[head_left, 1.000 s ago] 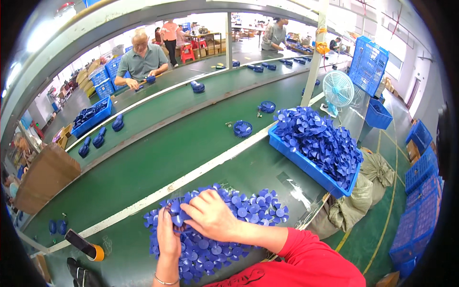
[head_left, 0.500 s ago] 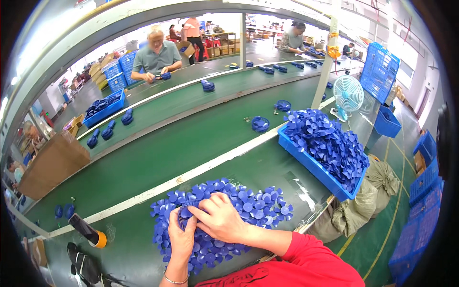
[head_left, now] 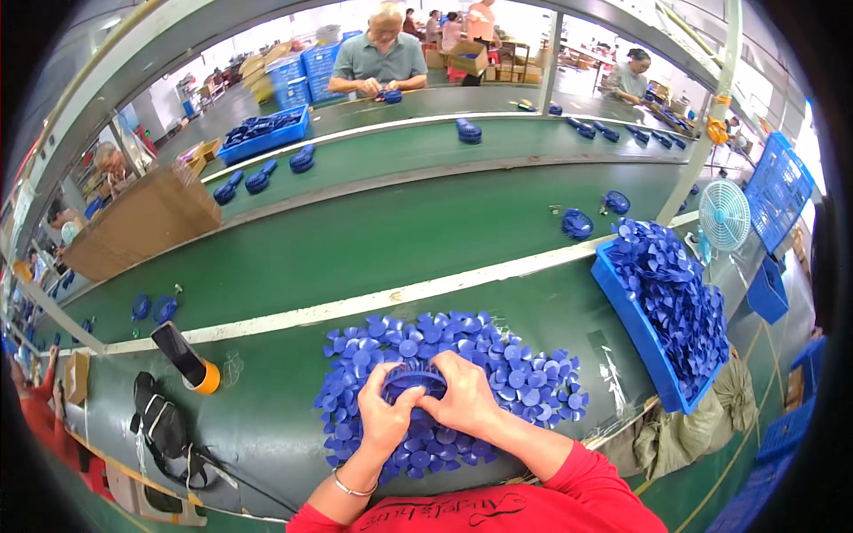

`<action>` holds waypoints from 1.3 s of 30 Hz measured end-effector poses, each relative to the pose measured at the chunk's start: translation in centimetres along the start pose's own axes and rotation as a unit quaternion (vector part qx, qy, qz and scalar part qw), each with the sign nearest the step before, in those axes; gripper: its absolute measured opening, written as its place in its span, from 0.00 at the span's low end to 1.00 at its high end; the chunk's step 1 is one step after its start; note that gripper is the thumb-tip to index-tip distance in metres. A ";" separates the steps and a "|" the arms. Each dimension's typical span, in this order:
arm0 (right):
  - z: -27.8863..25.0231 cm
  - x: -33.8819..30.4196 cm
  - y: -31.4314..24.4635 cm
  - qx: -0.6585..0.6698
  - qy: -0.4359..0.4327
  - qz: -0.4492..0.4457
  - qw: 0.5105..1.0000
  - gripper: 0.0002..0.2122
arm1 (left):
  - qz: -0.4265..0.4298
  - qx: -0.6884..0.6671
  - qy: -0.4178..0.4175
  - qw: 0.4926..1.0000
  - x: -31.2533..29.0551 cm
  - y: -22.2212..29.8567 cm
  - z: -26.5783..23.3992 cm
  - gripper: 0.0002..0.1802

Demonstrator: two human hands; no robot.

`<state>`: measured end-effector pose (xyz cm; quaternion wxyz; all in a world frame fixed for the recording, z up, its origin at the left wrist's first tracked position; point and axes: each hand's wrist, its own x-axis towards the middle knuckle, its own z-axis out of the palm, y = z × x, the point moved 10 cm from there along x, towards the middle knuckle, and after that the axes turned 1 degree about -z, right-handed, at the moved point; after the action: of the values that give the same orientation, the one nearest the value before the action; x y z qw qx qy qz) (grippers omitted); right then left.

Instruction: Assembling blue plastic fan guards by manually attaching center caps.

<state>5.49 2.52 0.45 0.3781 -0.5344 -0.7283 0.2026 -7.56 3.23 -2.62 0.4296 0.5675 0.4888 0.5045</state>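
Both my hands are closed around a dark blue round fan housing (head_left: 414,380) with a slatted rim. My left hand (head_left: 384,414) grips its left side, and my right hand (head_left: 466,396) grips its right side, with the thumbs near each other at the front. Beneath and around them spreads a loose heap of small blue fan blades (head_left: 524,373) on the green worktop (head_left: 275,413). A blue crate (head_left: 638,333) heaped with more fan blades stands at the right.
Beyond the white rail (head_left: 391,298) runs a green conveyor (head_left: 355,249) with blue fan parts (head_left: 577,224). A phone (head_left: 178,351) leans on an orange tape roll (head_left: 208,377), near a black bag (head_left: 160,417). A light-blue fan (head_left: 724,216) stands right. Co-workers (head_left: 382,58) sit opposite.
The view has swung left, so the scene sits further right. My right hand has moved from over the housing's top to its right side; both hands now hold it, turned more upright.
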 end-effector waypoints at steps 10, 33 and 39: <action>-3.0 8.7 8.8 0.213 0.065 0.144 0.964 0.26 | 0.041 -0.092 0.034 0.994 7.7 -0.5 -5.5 0.27; -12.0 -8.0 23.1 -0.055 0.265 0.206 0.941 0.14 | 0.026 0.007 0.183 0.983 9.1 -13.2 -15.5 0.08; -9.9 -3.0 23.0 -0.004 0.217 0.200 0.955 0.13 | 0.017 0.149 0.130 0.980 9.4 -11.7 -13.6 0.13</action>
<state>27.94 6.65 -10.39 0.4767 -0.7017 -0.5076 0.1508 -22.39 14.26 -11.04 0.2640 0.5628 0.6009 0.5026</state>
